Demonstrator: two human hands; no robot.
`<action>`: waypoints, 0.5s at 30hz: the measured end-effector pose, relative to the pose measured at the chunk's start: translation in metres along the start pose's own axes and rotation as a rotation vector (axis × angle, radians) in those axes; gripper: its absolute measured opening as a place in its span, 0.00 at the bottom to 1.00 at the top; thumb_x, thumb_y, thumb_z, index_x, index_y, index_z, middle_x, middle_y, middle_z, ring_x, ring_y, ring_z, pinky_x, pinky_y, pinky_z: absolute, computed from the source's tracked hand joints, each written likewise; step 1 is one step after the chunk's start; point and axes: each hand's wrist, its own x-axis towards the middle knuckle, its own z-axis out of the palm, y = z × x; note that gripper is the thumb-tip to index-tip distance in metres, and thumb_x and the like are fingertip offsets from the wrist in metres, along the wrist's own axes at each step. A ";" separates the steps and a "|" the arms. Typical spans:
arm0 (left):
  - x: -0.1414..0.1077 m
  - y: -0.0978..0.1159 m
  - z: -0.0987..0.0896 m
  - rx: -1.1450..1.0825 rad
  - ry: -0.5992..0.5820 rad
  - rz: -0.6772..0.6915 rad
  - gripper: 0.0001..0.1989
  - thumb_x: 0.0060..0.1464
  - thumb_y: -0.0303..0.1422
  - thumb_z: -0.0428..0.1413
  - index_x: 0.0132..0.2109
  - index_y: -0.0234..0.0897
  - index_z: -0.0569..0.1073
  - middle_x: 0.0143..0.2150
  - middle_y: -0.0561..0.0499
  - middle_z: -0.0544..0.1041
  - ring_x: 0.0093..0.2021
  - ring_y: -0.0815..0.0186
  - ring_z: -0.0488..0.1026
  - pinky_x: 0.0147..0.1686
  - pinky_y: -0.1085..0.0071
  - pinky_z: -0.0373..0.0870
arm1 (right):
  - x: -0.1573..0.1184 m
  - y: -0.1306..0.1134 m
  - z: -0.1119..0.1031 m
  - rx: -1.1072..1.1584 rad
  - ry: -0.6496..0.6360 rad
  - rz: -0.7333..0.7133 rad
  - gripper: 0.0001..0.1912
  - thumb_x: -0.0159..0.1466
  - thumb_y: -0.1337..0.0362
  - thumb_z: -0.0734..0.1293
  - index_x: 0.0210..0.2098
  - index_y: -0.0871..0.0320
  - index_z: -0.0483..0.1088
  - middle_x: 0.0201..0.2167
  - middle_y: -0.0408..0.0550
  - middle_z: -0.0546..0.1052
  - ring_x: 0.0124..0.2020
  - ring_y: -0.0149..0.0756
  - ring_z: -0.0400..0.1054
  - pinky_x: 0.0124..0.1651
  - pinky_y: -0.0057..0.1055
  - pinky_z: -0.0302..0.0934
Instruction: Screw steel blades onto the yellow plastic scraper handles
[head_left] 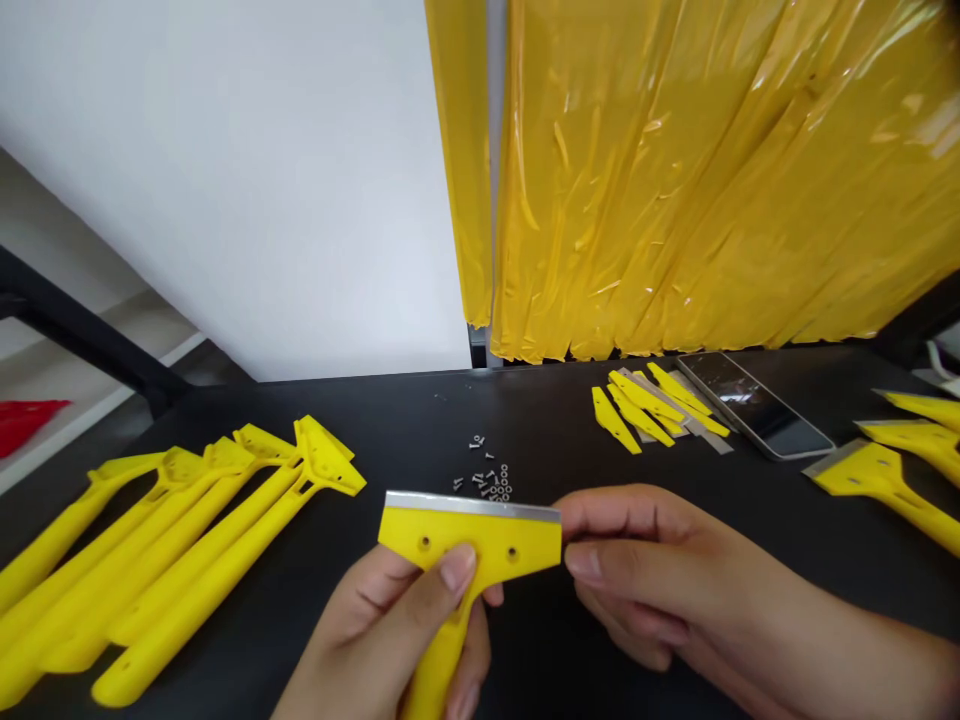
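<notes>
My left hand (pixel 382 620) grips the handle of a yellow plastic scraper (pixel 469 540) just below its wide head, with the thumb lying on the head. My right hand (pixel 645 570) pinches the right end of that head between thumb and fingers. A steel blade (pixel 472 506) runs along the scraper's far edge, and several holes show in the head. Just beyond the blade lies a small pile of loose screws and nuts (pixel 484 475) on the black table (pixel 375 410). Several yellow scrapers (pixel 172 560) lie side by side to the left of my hands.
More yellow scrapers (pixel 885 480) lie at the right edge. Yellow handles and metal blades (pixel 645 410) sit beside a phone (pixel 754 405) at the back. Yellow plastic sheeting (pixel 712 170) hangs behind the table, next to a white wall (pixel 225 180). A red object (pixel 22 425) sits on a lower shelf, far left.
</notes>
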 end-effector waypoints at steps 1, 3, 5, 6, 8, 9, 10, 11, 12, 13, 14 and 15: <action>0.000 0.001 0.000 0.041 -0.002 0.006 0.26 0.55 0.56 0.64 0.30 0.35 0.78 0.15 0.54 0.71 0.15 0.74 0.57 0.20 0.75 0.54 | 0.001 0.000 0.000 -0.005 -0.008 -0.002 0.10 0.66 0.58 0.73 0.40 0.59 0.76 0.18 0.33 0.58 0.20 0.24 0.45 0.24 0.27 0.42; 0.000 0.002 -0.001 0.109 -0.019 0.006 0.29 0.57 0.58 0.61 0.25 0.34 0.76 0.17 0.51 0.73 0.15 0.74 0.57 0.21 0.75 0.54 | 0.002 0.001 -0.001 -0.009 -0.024 -0.012 0.11 0.66 0.57 0.74 0.41 0.59 0.77 0.19 0.34 0.59 0.20 0.24 0.45 0.24 0.27 0.42; -0.001 0.003 -0.002 0.139 -0.040 -0.004 0.32 0.57 0.58 0.60 0.21 0.34 0.74 0.16 0.52 0.71 0.15 0.75 0.57 0.20 0.75 0.52 | 0.003 0.003 -0.002 -0.006 -0.033 -0.008 0.12 0.66 0.56 0.74 0.41 0.59 0.78 0.19 0.34 0.58 0.21 0.24 0.45 0.25 0.27 0.42; -0.001 0.003 -0.002 0.136 -0.045 -0.009 0.31 0.56 0.58 0.61 0.22 0.35 0.74 0.15 0.53 0.69 0.15 0.74 0.57 0.20 0.75 0.50 | 0.003 0.003 -0.002 -0.003 -0.036 -0.005 0.12 0.66 0.56 0.73 0.42 0.59 0.78 0.19 0.34 0.58 0.21 0.24 0.45 0.25 0.27 0.42; -0.001 0.002 -0.001 0.101 -0.039 -0.018 0.28 0.55 0.57 0.63 0.24 0.35 0.75 0.14 0.54 0.67 0.15 0.74 0.56 0.20 0.75 0.49 | 0.003 0.004 -0.003 -0.005 -0.040 0.003 0.12 0.66 0.56 0.74 0.42 0.58 0.78 0.19 0.34 0.59 0.21 0.25 0.46 0.26 0.27 0.43; -0.002 0.002 -0.001 0.078 -0.027 -0.026 0.26 0.56 0.55 0.63 0.26 0.36 0.76 0.14 0.55 0.67 0.15 0.74 0.56 0.19 0.75 0.49 | 0.003 0.004 -0.004 -0.013 -0.046 0.006 0.12 0.66 0.56 0.74 0.42 0.59 0.78 0.20 0.35 0.59 0.22 0.25 0.46 0.26 0.27 0.43; -0.002 0.002 -0.001 0.057 -0.013 -0.030 0.25 0.56 0.54 0.63 0.28 0.36 0.76 0.14 0.55 0.67 0.14 0.75 0.55 0.19 0.75 0.49 | 0.003 0.003 -0.005 -0.026 -0.046 0.003 0.13 0.65 0.55 0.74 0.42 0.59 0.78 0.21 0.35 0.60 0.22 0.25 0.47 0.27 0.28 0.44; -0.002 0.002 -0.001 0.043 0.002 -0.028 0.24 0.57 0.53 0.63 0.28 0.36 0.75 0.15 0.55 0.67 0.14 0.75 0.55 0.19 0.74 0.49 | 0.003 0.003 -0.006 -0.044 -0.035 -0.009 0.14 0.65 0.55 0.75 0.42 0.59 0.77 0.22 0.36 0.61 0.23 0.26 0.48 0.27 0.28 0.44; -0.001 0.003 -0.001 0.036 0.016 -0.020 0.23 0.58 0.52 0.62 0.28 0.36 0.75 0.16 0.55 0.67 0.14 0.74 0.55 0.19 0.74 0.49 | 0.003 0.002 -0.007 -0.068 -0.015 -0.036 0.14 0.65 0.55 0.75 0.42 0.59 0.77 0.23 0.36 0.61 0.24 0.26 0.49 0.28 0.28 0.45; -0.001 0.004 -0.001 0.036 0.030 -0.011 0.22 0.59 0.51 0.61 0.28 0.36 0.75 0.16 0.55 0.67 0.14 0.74 0.56 0.18 0.74 0.50 | 0.002 0.002 -0.010 -0.097 0.012 -0.081 0.14 0.65 0.55 0.74 0.44 0.58 0.77 0.24 0.37 0.62 0.25 0.26 0.50 0.29 0.28 0.45; -0.001 0.006 -0.002 0.041 0.042 -0.001 0.22 0.59 0.50 0.61 0.29 0.36 0.74 0.16 0.55 0.67 0.14 0.74 0.56 0.19 0.74 0.51 | 0.002 0.002 -0.012 -0.130 0.048 -0.145 0.13 0.66 0.56 0.74 0.45 0.57 0.77 0.25 0.37 0.62 0.26 0.27 0.51 0.30 0.28 0.46; -0.001 0.008 -0.002 0.047 0.051 0.006 0.21 0.59 0.49 0.60 0.29 0.36 0.74 0.17 0.55 0.67 0.15 0.73 0.57 0.19 0.74 0.52 | 0.002 0.002 -0.015 -0.160 0.085 -0.217 0.12 0.68 0.57 0.73 0.47 0.55 0.77 0.26 0.37 0.62 0.28 0.27 0.52 0.31 0.29 0.47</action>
